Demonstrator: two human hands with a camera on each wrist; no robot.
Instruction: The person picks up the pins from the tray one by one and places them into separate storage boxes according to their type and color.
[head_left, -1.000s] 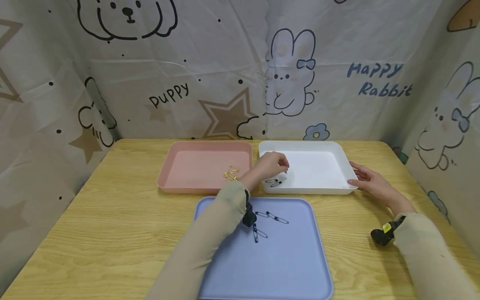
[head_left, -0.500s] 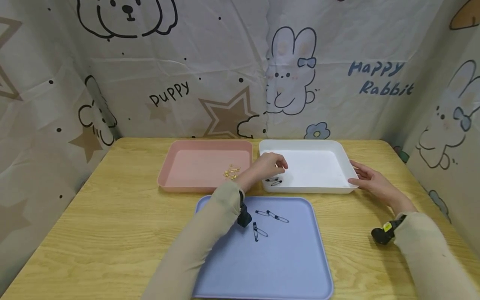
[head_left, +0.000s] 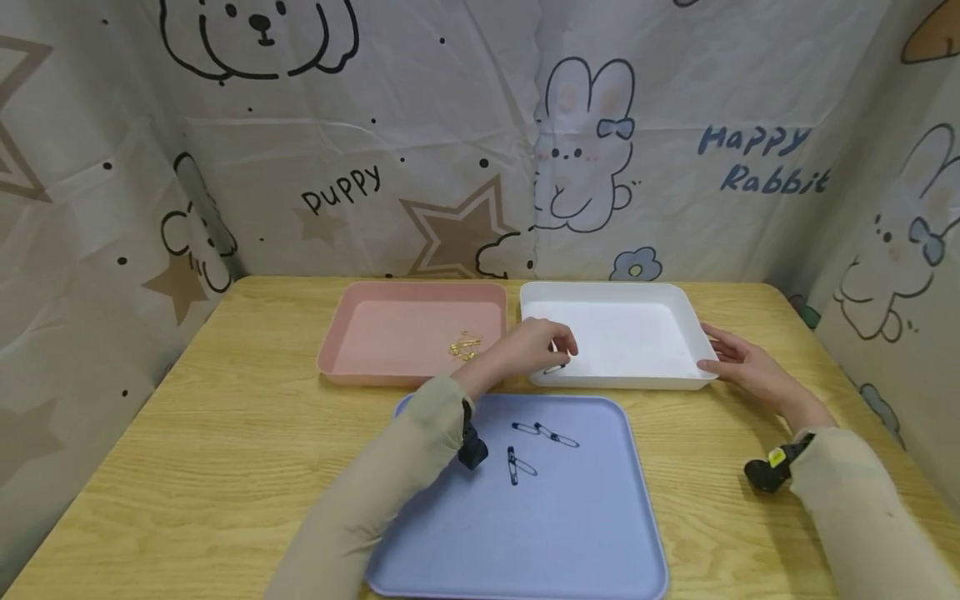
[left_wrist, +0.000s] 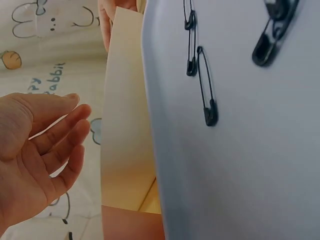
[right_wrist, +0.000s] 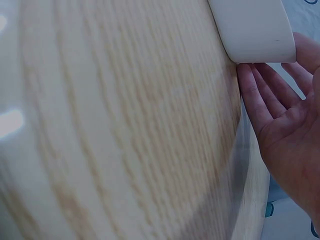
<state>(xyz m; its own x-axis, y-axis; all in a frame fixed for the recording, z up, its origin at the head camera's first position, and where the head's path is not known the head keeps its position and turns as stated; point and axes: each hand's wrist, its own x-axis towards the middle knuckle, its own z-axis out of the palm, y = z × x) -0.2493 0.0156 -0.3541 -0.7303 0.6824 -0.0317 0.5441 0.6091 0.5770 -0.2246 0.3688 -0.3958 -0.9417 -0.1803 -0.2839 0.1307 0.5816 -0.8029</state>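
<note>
Holding the smooth white tray (head_left: 622,333), right hand (head_left: 753,373) curves.

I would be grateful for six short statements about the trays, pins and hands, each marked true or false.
1. The right hand touches the white tray. True.
2. Gold safety pins lie in the pink tray. True.
3. Black safety pins lie on the blue tray, and the left hand is over the white one. True.
4. In the head view, the pink tray stands right of the white tray. False: it stands on the left.
5. The left hand holds a gold safety pin. False: no pin shows in its fingers.
6. The blue tray is farther from the person than the white tray. False: it is nearer.
</note>
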